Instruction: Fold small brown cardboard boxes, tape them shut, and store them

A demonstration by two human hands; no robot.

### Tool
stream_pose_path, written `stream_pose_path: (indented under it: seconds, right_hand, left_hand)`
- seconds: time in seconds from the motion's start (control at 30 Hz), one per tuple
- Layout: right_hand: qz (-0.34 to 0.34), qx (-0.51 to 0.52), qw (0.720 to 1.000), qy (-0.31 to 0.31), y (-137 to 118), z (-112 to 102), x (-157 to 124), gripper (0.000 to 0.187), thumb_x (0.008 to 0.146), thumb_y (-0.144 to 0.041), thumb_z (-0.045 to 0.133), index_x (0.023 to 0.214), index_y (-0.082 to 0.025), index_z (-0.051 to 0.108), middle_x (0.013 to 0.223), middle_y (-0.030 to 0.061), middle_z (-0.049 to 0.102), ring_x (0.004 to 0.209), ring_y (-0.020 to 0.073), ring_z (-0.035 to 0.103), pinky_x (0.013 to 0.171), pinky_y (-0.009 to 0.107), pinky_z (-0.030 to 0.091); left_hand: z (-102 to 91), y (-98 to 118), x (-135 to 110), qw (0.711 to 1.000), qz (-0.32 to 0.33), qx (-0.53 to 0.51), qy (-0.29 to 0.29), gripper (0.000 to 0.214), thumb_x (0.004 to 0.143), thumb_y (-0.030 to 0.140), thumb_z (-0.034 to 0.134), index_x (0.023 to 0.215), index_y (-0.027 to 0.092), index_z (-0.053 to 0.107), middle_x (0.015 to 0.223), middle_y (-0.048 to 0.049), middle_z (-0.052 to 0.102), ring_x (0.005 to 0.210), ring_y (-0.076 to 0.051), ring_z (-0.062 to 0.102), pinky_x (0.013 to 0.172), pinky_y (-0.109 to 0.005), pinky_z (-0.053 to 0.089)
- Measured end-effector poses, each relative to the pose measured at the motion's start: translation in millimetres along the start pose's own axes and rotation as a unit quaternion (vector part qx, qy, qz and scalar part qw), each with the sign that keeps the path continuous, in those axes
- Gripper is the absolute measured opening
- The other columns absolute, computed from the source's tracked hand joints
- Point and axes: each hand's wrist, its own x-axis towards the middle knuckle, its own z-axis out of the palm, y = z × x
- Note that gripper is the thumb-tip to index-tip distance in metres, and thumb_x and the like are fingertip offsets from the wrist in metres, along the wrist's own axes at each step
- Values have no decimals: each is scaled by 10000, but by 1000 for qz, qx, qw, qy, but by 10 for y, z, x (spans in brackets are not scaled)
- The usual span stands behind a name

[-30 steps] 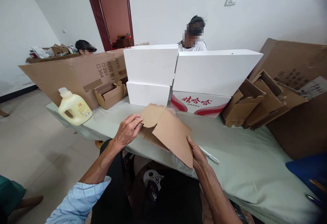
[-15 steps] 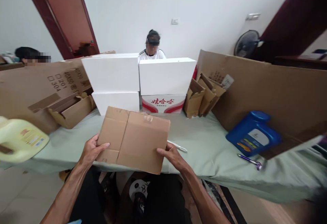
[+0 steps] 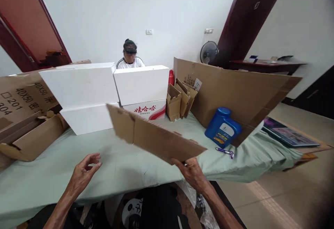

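Head view, from largest down. Across the lower half: table (image 3: pixel 125 168) under a pale green cloth, cut off at the left edge of the frame. At right of centre: tall cardboard sheet (image 3: pixel 235 89) standing on edge, walling off that side. At far left: printed cardboard sheet (image 3: pixel 18 95), leaning, only partly in frame. At centre left: stacked white boxes (image 3: pixel 80 83), with a second white box (image 3: pixel 142 83) on a red-lettered carton (image 3: pixel 148 110), together forming a barrier along the far side of the table.

In mid-frame, raised above the cloth and tilted down to the right: flattened carton (image 3: pixel 153 138), seen nearly edge-on, blocking part of the table and the foot of the white boxes. Gripped at its lower right corner by the right hand (image 3: pixel 193 173), fingers clamped on the edge. Left hand (image 3: pixel 83 171) at lower left, clear of the carton, fingers loose and half curled, grasping nothing, hovering over the near table edge.

Lower left: open brown box (image 3: pixel 33 138). Against the tall sheet: blue jug (image 3: pixel 223 128), folded small cartons (image 3: pixel 180 98) beside it towards the centre. Just in front of the jug: purple pen (image 3: pixel 224 151).

Behind the white boxes: a seated person (image 3: pixel 129 62), body hidden from the chest down. Right-hand fingertips hidden beneath the carton. Print on the jug label too small to read.
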Motion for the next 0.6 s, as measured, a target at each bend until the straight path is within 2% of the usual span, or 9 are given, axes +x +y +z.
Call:
stream_pose_path:
  seconds: [0.07,0.13,0.23,0.3,0.37,0.5,0.6]
  right_hand:
    - [-10,-42,994,102,63,-260,35,197,866,-487,812,805,-300,827,873,58,809,959,334,737,967,460,574]
    - [-24,-87,977,194,157,-503,84,224,844,-513,810,777,-300,816,866,72,812,916,333,737,962,471,570]
    - [-40,-181,941,283,333,-803,171,451,866,-581,741,548,-277,646,626,74,701,661,259,645,759,411,539]
    - [-29,-244,918,312,448,-945,234,593,886,-625,681,457,-286,453,481,43,544,524,193,506,618,368,430]
    - [-8,-280,902,327,544,-1032,298,631,901,-659,624,463,-296,352,446,21,460,488,163,422,568,356,340]
    - [14,-293,894,339,679,-1066,418,610,914,-695,565,507,-296,348,474,20,477,500,159,409,562,351,312]
    - [28,-295,894,334,753,-1030,497,582,920,-694,537,534,-292,370,476,17,483,494,162,408,562,348,311]
  left_hand:
    - [51,-81,-15,1000,-1,16,-17,701,638,839,811,976,225,816,988,-118,849,876,-310,788,710,-385,650]
    - [106,-189,-43,999,-8,28,-28,697,631,867,786,903,228,826,935,-108,850,846,-312,791,686,-377,645]
    - [196,-383,-101,998,-23,38,-32,726,612,914,754,851,232,832,900,-96,856,818,-324,803,688,-388,652]
    - [251,-517,-142,998,-37,40,-33,772,593,946,738,852,225,836,888,-100,858,790,-327,805,682,-394,658]
    - [298,-642,-180,997,-55,34,-37,835,555,977,734,862,207,839,890,-113,860,800,-334,814,700,-394,670]
    - [351,-836,-226,995,-91,11,-41,928,471,1020,737,852,180,833,905,-140,859,885,-358,832,796,-397,693]
    - [361,-916,-226,995,-95,8,-34,947,460,1028,737,849,170,829,899,-144,853,875,-356,829,791,-396,697]
